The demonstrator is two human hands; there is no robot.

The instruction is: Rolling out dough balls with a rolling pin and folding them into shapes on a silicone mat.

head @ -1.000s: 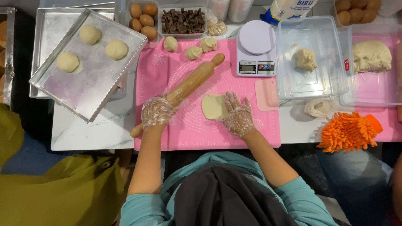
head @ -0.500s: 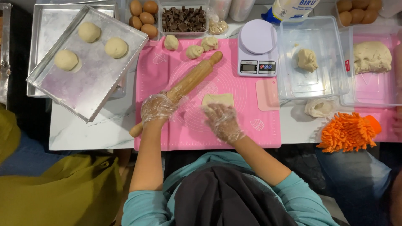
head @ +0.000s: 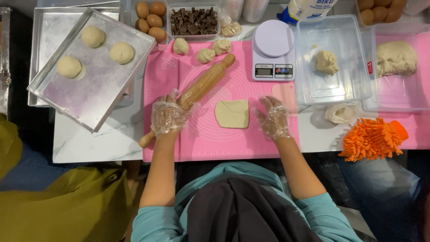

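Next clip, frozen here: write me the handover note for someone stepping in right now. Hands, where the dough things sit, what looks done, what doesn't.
Left hand: gloved, grip on the wooden rolling pin, which lies slanted on the pink mat.
Right hand: gloved, open, holding nothing, just right of the flattened dough piece and apart from it.
Done: one piece rolled flat, roughly square, mid-mat. Three dough balls sit on the metal tray at left.
Left: three small dough lumps at the mat's top edge are unrolled. A lump lies in the clear tub and a big mass in the far-right tub.
Nearby: scale, chocolate chunks, eggs.
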